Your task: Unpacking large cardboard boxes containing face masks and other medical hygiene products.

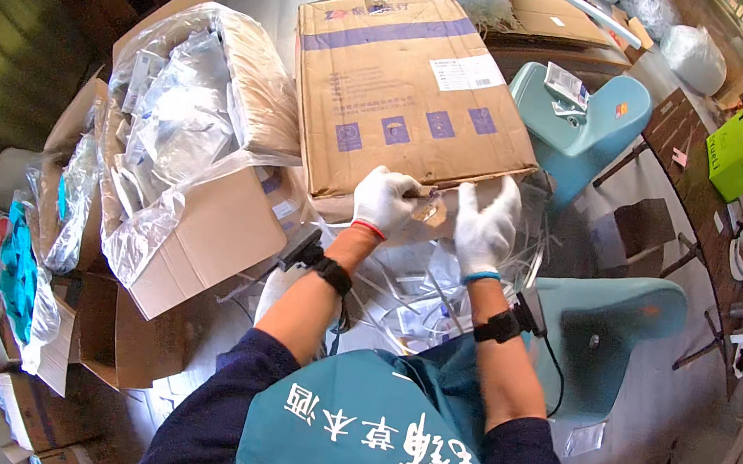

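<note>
A large brown cardboard box [397,87] with purple printing and a white label lies in front of me, its near edge by my hands. My left hand [384,200], in a white glove, is closed in a pinch at that edge. Something small and dark shows at its fingertips, too small to name. My right hand [487,228], also gloved in white, is beside the near right corner with thumb and fingers apart. Between the hands, a small tan patch [431,213], perhaps tape or torn cardboard, shows on the box's near side.
To the left stands an open carton [202,232] lined with clear plastic and full of clear bags. White straps [409,303] lie tangled below the box. Two teal chairs [594,321] stand on the right, the farther one holding a small packet [567,86]. A green bag [740,158] sits on a dark table.
</note>
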The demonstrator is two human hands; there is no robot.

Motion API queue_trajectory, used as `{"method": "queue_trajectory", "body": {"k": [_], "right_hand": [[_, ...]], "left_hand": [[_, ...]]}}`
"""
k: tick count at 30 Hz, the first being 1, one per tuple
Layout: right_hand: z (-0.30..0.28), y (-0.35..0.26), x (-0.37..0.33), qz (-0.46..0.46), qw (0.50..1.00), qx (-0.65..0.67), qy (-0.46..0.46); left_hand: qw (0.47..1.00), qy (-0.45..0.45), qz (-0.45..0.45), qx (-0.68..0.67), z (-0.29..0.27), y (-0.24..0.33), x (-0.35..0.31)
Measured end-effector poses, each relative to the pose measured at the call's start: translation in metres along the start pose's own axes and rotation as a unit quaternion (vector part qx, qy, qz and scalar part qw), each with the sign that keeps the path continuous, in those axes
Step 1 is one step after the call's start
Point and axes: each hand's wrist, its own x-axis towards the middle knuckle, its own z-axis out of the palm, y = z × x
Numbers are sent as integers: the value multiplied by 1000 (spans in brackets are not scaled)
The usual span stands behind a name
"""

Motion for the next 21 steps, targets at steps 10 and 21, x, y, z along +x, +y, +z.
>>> {"method": "queue_trajectory", "body": {"k": [10,21], "right_hand": [[68,27,27,562,620,455,-305],[37,8,28,521,763,232,-303]], "left_hand": [[971,76,-158,-165,-45,-110,132],[934,-60,-120,330,-45,-244,330]]}}
